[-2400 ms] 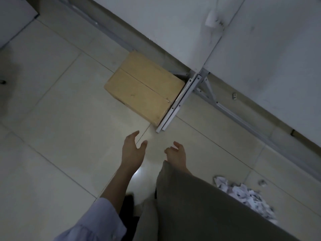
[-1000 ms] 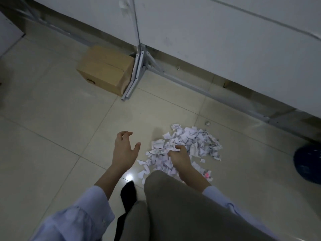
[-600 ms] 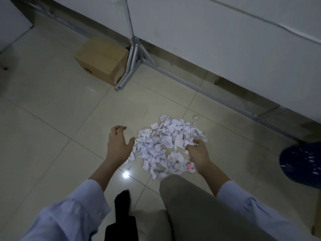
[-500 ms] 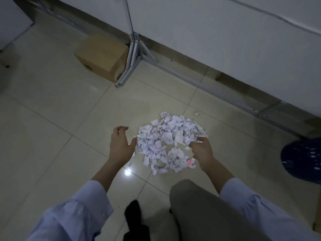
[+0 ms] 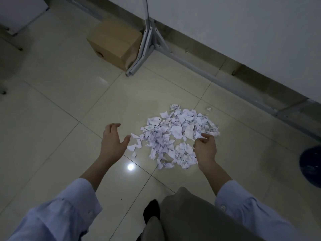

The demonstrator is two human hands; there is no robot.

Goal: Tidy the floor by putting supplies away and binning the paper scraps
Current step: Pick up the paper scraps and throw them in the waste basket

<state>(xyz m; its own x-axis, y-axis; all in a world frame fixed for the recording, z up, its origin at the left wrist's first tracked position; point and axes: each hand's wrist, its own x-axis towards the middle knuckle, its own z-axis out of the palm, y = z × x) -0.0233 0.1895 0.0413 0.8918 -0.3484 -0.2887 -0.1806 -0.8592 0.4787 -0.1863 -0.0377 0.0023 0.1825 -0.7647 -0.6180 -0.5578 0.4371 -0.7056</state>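
Head view | left hand [image 5: 112, 141] spread, holding nothing, just left of paper scraps [image 5: 175, 134] heaped between both hands | right hand [image 5: 205, 148] curled at their right edge, hold unclear | best: sweep both palms inward, scoop underneath.

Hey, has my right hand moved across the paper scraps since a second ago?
Yes. Judged against the paper scraps, the right hand has shifted from the pile's near middle to its near-right edge.
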